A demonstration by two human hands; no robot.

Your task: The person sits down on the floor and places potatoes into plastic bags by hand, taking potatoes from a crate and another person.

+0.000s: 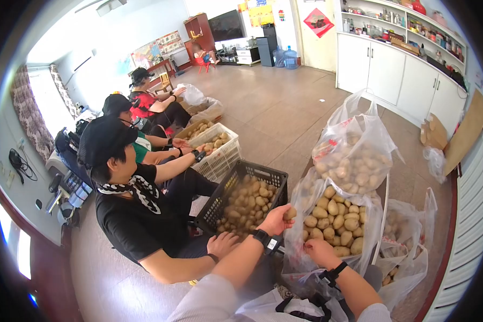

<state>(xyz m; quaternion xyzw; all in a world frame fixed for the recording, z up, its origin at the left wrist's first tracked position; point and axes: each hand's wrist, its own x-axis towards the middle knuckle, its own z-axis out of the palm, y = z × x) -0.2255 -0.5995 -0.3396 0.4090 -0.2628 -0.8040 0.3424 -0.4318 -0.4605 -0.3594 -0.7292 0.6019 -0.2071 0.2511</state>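
Note:
My left hand [276,220] is closed around a potato [290,213], between the black crate and the open plastic bag. At the near side of that clear plastic bag [374,225], my right hand [322,253] has its fingers curled against the potatoes [335,220]; what they grip, if anything, is hidden. Many potatoes fill the bag. To the left, the black plastic crate [209,217] holds more potatoes, some smeared by motion. Each of my wrists wears a black band.
A second bag of potatoes [354,161] stands behind the open one, with more bags [408,257] at the right. Co-workers sit in a row at left; the nearest person [134,214] is beside the black crate. Beyond it stands a white crate [217,166]. White cabinets [381,75] line the back.

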